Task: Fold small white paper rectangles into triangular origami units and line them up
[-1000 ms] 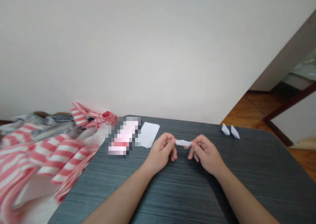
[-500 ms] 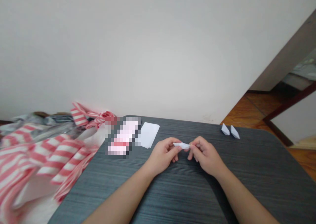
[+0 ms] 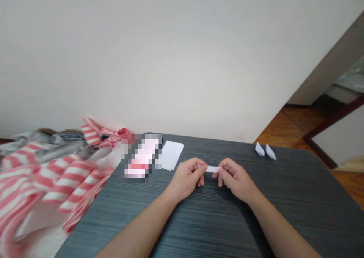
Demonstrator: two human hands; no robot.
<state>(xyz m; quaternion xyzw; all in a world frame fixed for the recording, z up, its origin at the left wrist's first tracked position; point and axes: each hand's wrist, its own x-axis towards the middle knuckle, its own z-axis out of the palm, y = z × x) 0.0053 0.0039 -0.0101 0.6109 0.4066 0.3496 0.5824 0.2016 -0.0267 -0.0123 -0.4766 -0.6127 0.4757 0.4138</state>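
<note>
A small folded piece of white paper [image 3: 212, 169] is pinched at both ends just above the dark grey table [image 3: 199, 220]. My left hand [image 3: 187, 177] grips its left end with thumb and fingers closed. My right hand [image 3: 234, 178] holds the right end the same way, fingers curled. Both forearms reach in from the bottom edge.
A sheet of white paper [image 3: 171, 155] lies at the table's far left, next to a blurred pink object [image 3: 141, 156]. Two small folded paper shapes [image 3: 265, 150] stand at the far right. Red-and-white striped cloth [image 3: 42, 182] is heaped left of the table. Wooden floor shows at right.
Both hands have lowered slightly towards the table, and the folded paper between them has gone from crumpled-looking back to a flatter strip.
</note>
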